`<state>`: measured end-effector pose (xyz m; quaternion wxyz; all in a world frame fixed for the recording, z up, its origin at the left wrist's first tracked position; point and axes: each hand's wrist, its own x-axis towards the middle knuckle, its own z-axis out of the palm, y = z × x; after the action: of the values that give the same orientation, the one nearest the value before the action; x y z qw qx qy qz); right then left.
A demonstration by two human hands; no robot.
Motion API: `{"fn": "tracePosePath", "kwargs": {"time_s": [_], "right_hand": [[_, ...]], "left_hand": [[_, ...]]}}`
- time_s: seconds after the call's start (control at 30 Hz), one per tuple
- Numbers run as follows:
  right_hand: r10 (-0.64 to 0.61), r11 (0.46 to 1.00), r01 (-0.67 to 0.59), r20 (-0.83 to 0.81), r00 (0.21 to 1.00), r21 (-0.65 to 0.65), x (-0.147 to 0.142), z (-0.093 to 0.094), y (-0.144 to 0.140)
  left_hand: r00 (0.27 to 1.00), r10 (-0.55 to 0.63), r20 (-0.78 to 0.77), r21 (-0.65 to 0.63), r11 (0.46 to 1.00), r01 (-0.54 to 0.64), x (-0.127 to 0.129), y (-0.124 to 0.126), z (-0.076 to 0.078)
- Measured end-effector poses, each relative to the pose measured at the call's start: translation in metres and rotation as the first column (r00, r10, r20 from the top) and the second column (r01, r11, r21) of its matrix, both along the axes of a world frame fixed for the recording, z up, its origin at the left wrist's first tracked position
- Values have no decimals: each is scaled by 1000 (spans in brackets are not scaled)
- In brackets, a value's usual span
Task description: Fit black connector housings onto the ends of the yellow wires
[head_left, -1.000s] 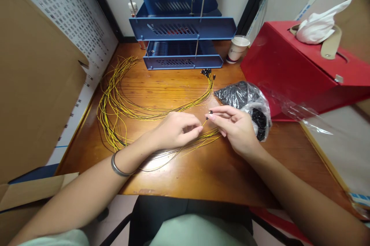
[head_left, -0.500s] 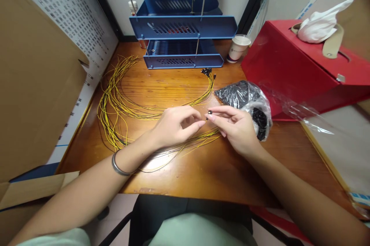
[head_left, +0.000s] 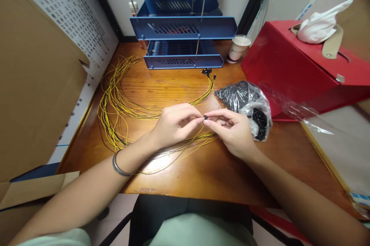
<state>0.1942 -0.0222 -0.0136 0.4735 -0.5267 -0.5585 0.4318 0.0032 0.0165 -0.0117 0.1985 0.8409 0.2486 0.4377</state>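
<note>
In the head view, a small black cap-like piece (head_left: 205, 117) sits between the fingertips of both hands. My right hand (head_left: 235, 130) is closed in a pinch on it with thumb and index finger. My left hand (head_left: 177, 123) pinches from the other side, its fingertips meeting the piece. A thin yellow wire (head_left: 198, 134) rises to the fingertips, its end hidden there. Below the hands runs a bundle of yellow and black wires (head_left: 185, 149), looping round to the coil (head_left: 111, 111) on the left. Black connector ends (head_left: 207, 72) cluster at the bundle's far tip.
Beside my right hand lies a clear plastic bag (head_left: 243, 94) of small black parts. Behind stand a blue tiered tray (head_left: 185, 28) and a paper cup (head_left: 237, 49). A red tissue box (head_left: 289, 57) is at right, a cardboard box (head_left: 37, 76) at left.
My right hand has shifted slightly left, bringing the black piece against my left fingertips. The gap between the hands has closed. Bag and coil have stayed put.
</note>
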Motion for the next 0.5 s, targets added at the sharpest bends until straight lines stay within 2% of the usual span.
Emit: {"fn": "tracePosePath", "kwargs": {"time_s": [0.5], "right_hand": [[5, 1000, -6, 31, 999, 24, 2, 0, 1]], "left_hand": [[999, 17, -37, 9, 1000, -17, -1, 1, -2]]}}
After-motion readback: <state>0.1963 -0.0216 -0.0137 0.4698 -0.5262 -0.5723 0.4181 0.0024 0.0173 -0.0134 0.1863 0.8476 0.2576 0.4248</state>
